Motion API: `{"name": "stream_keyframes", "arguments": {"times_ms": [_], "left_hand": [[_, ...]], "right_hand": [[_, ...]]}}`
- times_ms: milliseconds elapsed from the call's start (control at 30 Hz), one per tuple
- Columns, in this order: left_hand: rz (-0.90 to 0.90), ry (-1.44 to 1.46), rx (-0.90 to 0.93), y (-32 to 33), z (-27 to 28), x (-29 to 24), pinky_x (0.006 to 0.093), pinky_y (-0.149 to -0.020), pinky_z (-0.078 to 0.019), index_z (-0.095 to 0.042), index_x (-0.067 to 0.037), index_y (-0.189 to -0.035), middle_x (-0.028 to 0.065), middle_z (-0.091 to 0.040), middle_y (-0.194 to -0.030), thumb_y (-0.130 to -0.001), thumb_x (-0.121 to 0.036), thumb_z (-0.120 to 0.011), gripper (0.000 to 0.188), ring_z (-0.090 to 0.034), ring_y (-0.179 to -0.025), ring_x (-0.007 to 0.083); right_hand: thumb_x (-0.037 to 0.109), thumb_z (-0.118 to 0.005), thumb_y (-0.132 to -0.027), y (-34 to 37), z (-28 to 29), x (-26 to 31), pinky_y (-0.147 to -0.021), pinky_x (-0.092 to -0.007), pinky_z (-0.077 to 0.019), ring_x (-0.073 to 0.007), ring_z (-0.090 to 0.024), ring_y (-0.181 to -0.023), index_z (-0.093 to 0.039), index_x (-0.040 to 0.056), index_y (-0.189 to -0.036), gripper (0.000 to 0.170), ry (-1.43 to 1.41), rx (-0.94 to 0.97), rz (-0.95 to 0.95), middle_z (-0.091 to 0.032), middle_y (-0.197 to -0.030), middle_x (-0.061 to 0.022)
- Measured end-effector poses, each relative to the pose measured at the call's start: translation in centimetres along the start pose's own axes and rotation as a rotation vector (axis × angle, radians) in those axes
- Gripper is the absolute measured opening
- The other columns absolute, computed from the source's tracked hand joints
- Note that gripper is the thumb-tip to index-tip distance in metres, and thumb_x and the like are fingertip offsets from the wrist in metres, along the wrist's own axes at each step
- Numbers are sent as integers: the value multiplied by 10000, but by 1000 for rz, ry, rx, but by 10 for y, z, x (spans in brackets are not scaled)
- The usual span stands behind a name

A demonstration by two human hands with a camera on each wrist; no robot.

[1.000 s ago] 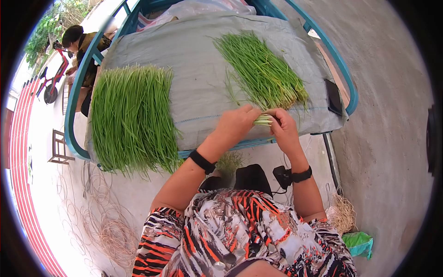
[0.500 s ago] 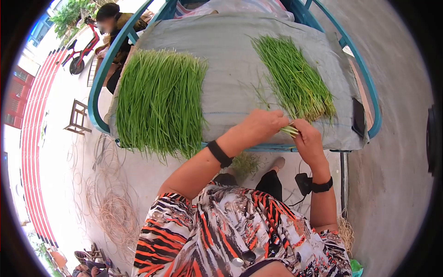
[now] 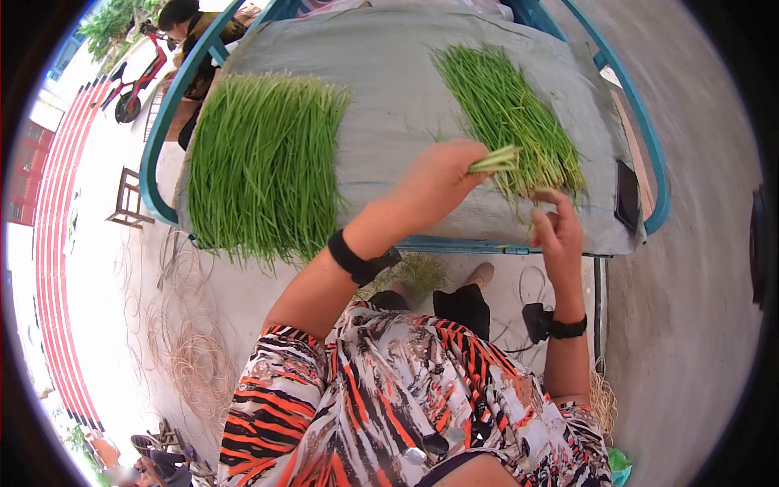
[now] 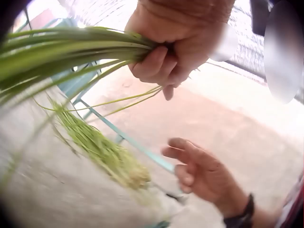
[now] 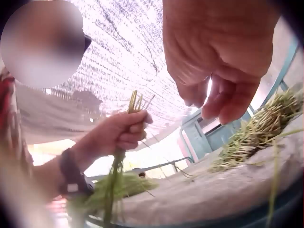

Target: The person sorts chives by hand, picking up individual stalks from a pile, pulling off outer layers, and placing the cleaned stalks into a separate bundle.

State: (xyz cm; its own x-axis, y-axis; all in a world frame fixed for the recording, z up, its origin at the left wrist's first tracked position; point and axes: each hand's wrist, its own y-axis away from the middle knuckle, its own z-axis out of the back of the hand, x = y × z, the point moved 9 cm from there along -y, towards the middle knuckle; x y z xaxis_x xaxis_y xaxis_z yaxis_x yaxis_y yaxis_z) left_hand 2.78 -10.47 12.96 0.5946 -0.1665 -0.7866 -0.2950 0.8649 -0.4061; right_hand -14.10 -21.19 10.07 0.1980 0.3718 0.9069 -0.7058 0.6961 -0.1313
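My left hand (image 3: 438,180) grips a small bunch of green chives (image 3: 497,160), its pale cut ends jutting out past the fingers. In the left wrist view the long blades (image 4: 71,50) fan out from the fist, a few thin ones hanging loose below. Apart from the bunch, my right hand (image 3: 560,231) is raised with thumb and fingers loosely bent and nothing visible between them. Just beyond it lies a loose pile of chives (image 3: 511,114), with yellowish blades near its root end. A wider, neatly laid pile of chives (image 3: 264,166) is on the left.
A grey sheet (image 3: 389,105) covers the cart bed, bordered by blue rails (image 3: 625,89). A dark phone (image 3: 626,195) lies at the right edge. Trimmings (image 3: 418,276) are on the floor by my feet, with coiled strands (image 3: 191,357) to the left. Another person (image 3: 191,28) is beyond the left rail.
My hands, earlier together at the bunch's pale ends, have come apart. The left has moved up and away with the chives; the right has let go and its fingers have spread.
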Motion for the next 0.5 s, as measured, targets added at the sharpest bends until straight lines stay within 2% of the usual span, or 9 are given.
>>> {"name": "stream_keyframes", "arguments": {"times_ms": [100, 133, 233, 267, 333, 433, 500], "left_hand": [[219, 370, 99, -10, -8, -7, 225, -524, -351, -643, -72, -1024, -22, -491, -663, -951, -266, -540, 232, -446, -590, 59], [304, 489, 137, -8, -14, -6, 195, -512, -325, -653, -71, -1027, -43, -472, -647, -962, -294, -531, 263, -412, -584, 23], [407, 690, 93, -8, -22, 9, 163, -466, -272, -647, -64, -1006, -55, -495, -663, -970, -307, -513, 279, -393, -555, -4], [459, 746, 44, -7, -20, 18, 162, -452, -268, -642, -54, -990, -49, -503, -665, -972, -305, -510, 284, -398, -554, -1], [573, 860, -57, 0, -16, 39, 158, -424, -259, -631, -33, -958, -36, -519, -669, -977, -301, -502, 297, -406, -552, 4], [527, 1178, -133, 8, -11, 80, 156, -392, -294, -593, -29, -964, -6, -554, -726, -982, -275, -493, 266, -439, -567, 26], [570, 1320, -215, 14, -15, 105, 159, -388, -331, -566, -18, -985, 18, -573, -794, -983, -257, -489, 251, -461, -589, 41]], "right_hand": [[108, -610, -866, -3, -40, 36, -468, -183, -354, -25, -431, -524, -509, 18, -1221, 380, -358, 82, -20, -603, -759, 13], [117, -601, -877, -5, -50, 37, -465, -179, -356, -27, -436, -518, -509, 22, -1223, 370, -388, 132, -41, -598, -753, 12], [144, -572, -912, -4, -76, 20, -461, -176, -368, -32, -449, -504, -531, 32, -1203, 314, -452, 307, -195, -586, -731, 8], [199, -545, -948, -3, -78, 7, -468, -193, -408, -44, -456, -486, -566, 20, -1122, 251, -499, 342, -260, -576, -711, 3], [230, -538, -955, 5, -78, -6, -477, -205, -438, -45, -451, -477, -579, 17, -1066, 244, -737, 330, -355, -567, -701, 6], [255, -525, -964, 22, -94, -17, -489, -222, -474, -45, -450, -476, -583, 13, -1021, 255, -932, 362, -506, -572, -712, 1], [257, -517, -968, 30, -99, -26, -494, -230, -485, -43, -450, -478, -582, 13, -1014, 256, -1011, 392, -597, -580, -728, -3]]}}
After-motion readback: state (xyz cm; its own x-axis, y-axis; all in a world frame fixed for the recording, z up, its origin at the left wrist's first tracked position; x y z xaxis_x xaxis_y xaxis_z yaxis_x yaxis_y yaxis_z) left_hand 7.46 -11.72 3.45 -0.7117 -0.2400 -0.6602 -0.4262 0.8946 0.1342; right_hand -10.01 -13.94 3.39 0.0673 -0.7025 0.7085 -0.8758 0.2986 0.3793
